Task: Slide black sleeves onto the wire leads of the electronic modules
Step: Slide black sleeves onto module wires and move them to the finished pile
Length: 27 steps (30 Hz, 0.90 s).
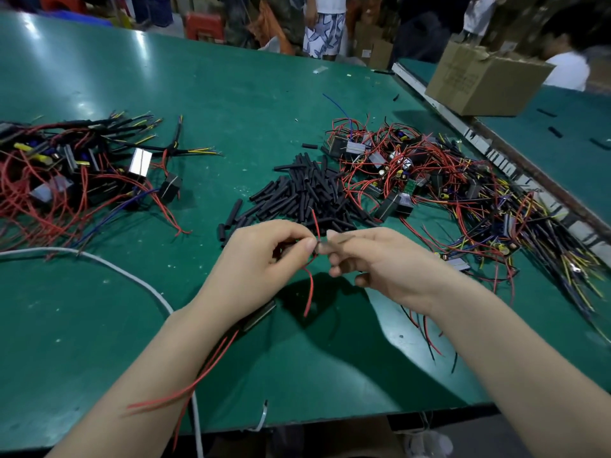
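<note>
Here the left hand point(264, 256) pinches a red wire lead point(310, 282) above the green table point(231, 94) while the right hand point(370, 259) pinches a blurred black sleeve point(322, 247), which should go on straight, lead end held taut.

Black sleeves point(307, 190), red wire leads point(309, 292), green table point(231, 94).

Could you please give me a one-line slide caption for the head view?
Both hands pinch a red lead over a green table, between sleeves and modules.
</note>
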Each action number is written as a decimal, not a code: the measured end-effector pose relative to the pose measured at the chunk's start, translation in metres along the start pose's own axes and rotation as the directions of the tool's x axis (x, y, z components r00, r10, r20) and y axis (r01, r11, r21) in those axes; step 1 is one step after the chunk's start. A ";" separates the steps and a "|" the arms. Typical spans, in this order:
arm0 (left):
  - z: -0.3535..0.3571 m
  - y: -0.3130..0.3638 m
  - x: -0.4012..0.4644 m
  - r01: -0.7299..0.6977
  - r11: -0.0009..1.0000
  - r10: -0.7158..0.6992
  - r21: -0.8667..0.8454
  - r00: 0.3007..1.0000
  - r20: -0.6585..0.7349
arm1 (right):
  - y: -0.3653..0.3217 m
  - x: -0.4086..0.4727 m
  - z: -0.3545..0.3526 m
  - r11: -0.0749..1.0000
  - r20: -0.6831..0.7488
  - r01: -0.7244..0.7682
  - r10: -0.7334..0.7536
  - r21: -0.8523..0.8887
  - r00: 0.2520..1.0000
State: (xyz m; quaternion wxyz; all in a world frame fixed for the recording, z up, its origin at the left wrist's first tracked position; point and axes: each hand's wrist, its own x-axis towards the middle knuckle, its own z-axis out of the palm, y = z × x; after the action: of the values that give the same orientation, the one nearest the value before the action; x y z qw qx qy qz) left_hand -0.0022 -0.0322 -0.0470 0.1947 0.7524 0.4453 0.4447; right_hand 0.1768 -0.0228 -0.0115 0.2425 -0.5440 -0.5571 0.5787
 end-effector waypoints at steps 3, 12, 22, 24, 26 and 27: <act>-0.002 0.002 0.001 0.158 0.971 -0.164 -0.179 0.986 -0.017 | 0.008 -0.003 0.005 0.993 -0.062 0.120 -0.118 0.023 0.991; -0.010 0.004 0.007 0.478 0.387 -0.401 -0.788 0.857 0.323 | 0.021 -0.007 0.029 0.893 -0.275 0.376 -0.437 -0.248 0.857; -0.011 0.005 0.007 0.375 0.321 -0.264 -0.870 0.917 0.298 | 0.024 0.003 0.032 0.864 -0.430 0.265 -0.452 -0.428 0.781; -0.012 0.005 0.008 0.357 0.327 -0.238 -0.875 0.927 0.290 | 0.020 0.003 0.035 0.866 -0.439 0.285 -0.462 -0.411 0.771; -0.012 0.004 0.008 0.337 0.349 -0.229 -0.874 0.935 0.269 | 0.016 0.003 0.038 0.892 -0.451 0.343 -0.446 -0.294 0.773; -0.012 0.004 0.008 0.336 0.360 -0.232 -0.871 0.936 0.265 | 0.013 0.003 0.040 0.905 -0.473 0.366 -0.426 -0.219 0.771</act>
State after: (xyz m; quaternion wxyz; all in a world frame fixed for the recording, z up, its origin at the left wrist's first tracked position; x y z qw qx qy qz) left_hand -0.0090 -0.0290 -0.0343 0.6638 0.4588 0.2474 0.5363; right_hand 0.1441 -0.0389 -0.0332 0.4661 -0.5606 -0.6068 0.3166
